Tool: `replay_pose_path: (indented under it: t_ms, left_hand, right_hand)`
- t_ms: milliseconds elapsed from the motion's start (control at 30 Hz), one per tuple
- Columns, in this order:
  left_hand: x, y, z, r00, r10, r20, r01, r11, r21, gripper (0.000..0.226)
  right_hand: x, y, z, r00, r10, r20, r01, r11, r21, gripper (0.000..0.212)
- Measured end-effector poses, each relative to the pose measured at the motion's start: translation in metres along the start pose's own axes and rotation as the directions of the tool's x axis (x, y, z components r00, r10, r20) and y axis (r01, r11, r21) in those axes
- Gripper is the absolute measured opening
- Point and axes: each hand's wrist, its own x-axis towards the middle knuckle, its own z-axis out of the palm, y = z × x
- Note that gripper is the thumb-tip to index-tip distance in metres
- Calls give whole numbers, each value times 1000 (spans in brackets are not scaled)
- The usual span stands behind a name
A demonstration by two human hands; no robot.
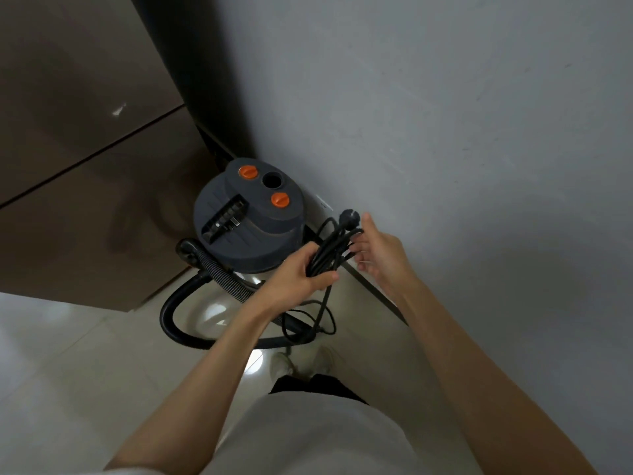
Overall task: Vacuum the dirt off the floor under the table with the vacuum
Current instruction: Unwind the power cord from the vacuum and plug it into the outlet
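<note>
- Nearest me, both forearms reach toward twelve o'clock over the floor.
- Left hand: my grip is curled round the bundled cord.
- Right hand: fingers loose beside the loops, clasping nothing; the plug is at its eleven.
- Vacuum stands cornered at eleven o'clock.
- Risk: loops may snag and tangle while uncoiling.

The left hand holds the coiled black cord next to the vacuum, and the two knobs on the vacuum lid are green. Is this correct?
Not quite: the head view shows the two knobs are orange. The rest holds: the left hand holds the coiled black cord next to the vacuum.
</note>
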Motion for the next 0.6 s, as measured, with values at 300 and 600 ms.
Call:
replay_pose_path:
  t_ms: [300, 600]
  left_hand:
    - [31, -2, 53, 998, 3, -67, 17, 957, 290, 23]
    - [84, -9, 121, 904, -54, -423, 143, 973, 183, 21]
  right_hand:
    - [33, -10, -46, 991, 116, 64, -113, 992, -49, 16]
    - [95, -4, -110, 989, 68, 131, 19, 818, -575, 37]
